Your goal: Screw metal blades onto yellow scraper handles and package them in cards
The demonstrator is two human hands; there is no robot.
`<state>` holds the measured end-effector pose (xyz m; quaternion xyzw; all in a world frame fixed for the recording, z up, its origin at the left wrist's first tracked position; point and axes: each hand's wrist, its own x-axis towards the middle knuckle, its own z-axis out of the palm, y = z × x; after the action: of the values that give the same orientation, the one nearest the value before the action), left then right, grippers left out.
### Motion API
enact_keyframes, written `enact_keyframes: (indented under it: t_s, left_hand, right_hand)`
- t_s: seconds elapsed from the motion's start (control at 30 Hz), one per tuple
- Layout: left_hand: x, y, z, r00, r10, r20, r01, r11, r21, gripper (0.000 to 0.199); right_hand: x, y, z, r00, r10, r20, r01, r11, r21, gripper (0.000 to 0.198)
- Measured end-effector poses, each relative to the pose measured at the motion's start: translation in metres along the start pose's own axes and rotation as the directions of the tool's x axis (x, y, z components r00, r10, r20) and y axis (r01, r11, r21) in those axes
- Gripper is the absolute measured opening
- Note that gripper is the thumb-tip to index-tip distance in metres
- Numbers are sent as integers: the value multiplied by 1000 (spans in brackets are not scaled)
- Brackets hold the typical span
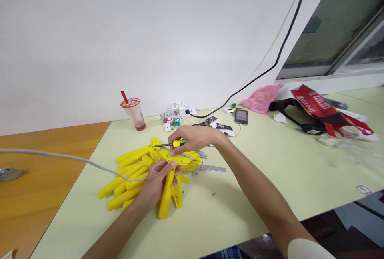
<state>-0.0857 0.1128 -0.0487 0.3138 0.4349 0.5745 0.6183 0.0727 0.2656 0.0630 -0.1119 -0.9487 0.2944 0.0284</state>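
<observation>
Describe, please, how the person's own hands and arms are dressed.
The left hand and right hand are ungloved, with no visible ring or watch. The left forearm and right forearm are bare where they show; a plain white sleeve covers the right arm at the picture's bottom edge.

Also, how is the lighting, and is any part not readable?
Head view: fairly even light, faint shadows on the pale green table; in the same view, the screwdriver in the right hand is clearly outlined; the phone-like device's screen and a window patch at right are pixelated.
</observation>
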Motion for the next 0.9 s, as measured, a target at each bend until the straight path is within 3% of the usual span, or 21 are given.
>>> enact_keyframes:
  t_s: [0.5, 0.9]
  left_hand:
    - [-2, 2, 3, 1000, -25, -5, 25, 999, -38, 44]
    - [-1, 1, 1, 1000, 2, 21, -2, 1000, -14, 42]
  right_hand:
    - [5, 6, 4, 1000, -1, -22, 0, 999, -44, 33]
    - [5, 3, 3, 999, -3, -49, 3, 1000, -6, 24]
